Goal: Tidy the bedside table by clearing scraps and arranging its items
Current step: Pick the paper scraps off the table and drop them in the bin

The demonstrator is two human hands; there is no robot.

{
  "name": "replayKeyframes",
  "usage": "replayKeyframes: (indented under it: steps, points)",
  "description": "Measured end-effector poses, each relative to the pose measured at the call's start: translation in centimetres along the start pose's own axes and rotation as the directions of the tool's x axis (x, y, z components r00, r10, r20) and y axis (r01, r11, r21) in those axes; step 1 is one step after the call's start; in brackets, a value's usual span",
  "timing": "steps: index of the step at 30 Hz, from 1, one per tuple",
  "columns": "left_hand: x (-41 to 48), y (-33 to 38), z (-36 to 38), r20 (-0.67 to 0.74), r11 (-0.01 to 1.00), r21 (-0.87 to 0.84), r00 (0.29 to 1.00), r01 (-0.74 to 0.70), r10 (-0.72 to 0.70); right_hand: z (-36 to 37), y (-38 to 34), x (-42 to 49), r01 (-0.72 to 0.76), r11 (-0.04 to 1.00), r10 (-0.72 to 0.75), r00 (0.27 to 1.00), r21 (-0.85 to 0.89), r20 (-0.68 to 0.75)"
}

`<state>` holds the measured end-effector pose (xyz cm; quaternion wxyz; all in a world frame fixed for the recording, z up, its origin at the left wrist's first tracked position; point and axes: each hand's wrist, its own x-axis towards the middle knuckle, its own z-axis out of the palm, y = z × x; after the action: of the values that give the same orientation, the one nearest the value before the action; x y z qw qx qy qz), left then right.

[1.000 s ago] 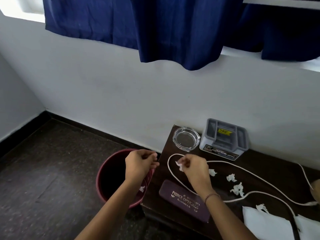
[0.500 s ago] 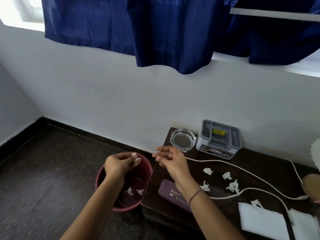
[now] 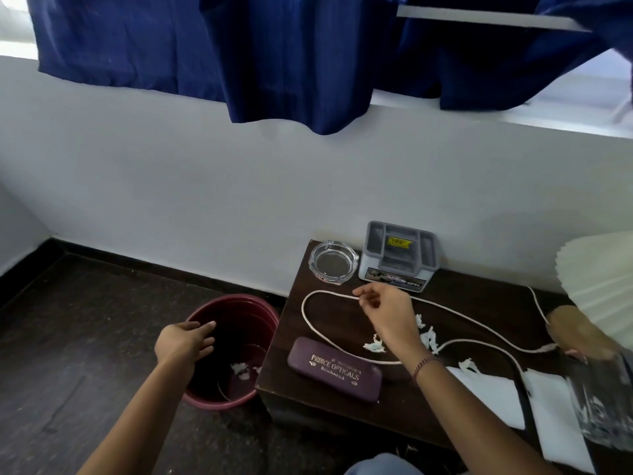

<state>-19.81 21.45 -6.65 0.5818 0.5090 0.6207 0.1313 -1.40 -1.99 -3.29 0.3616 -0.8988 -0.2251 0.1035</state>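
Observation:
My left hand (image 3: 183, 342) hangs over the maroon bin (image 3: 202, 311) on the floor, fingers loose and holding nothing. White paper scraps (image 3: 241, 369) lie at the bin's bottom. My right hand (image 3: 388, 311) hovers above the dark bedside table (image 3: 329, 402), fingers relaxed, with nothing in it. Several torn paper scraps (image 3: 374, 346) lie on the table just under and right of that hand. A white cord (image 3: 308, 320) loops across the tabletop. A maroon glasses case (image 3: 334, 369) lies near the table's front left.
A glass ashtray (image 3: 333, 262) and a grey organiser box (image 3: 399, 255) stand at the table's back by the wall. White paper sheets (image 3: 493, 394), a lamp with a pleated shade (image 3: 603, 286) and a clear glass object (image 3: 603, 399) sit at the right.
My left hand let a scrap fall into the bin and now hangs open. My right hand moved back from the table's left edge toward the scraps.

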Motion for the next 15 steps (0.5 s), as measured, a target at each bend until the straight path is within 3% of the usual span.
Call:
replayKeyframes:
  steps: [3,9,15]
  points:
    - [-0.8,-0.1,0.9,0.03,0.999,0.008,0.999,-0.039,0.039,-1.1,2.1,0.4,0.005,0.978,0.0,1.0,-0.21,0.022]
    - [-2.4,0.5,3.2,0.089,0.995,0.028,0.991,-0.099,0.096,-0.7,4.3,0.4,0.119,0.914,-0.023,0.97,-0.388,0.243]
    - [-3.7,2.1,5.1,0.17,0.988,-0.065,0.974,-0.144,0.153,0.6,4.8,0.6,0.167,0.873,-0.079,0.976,-0.459,0.204]
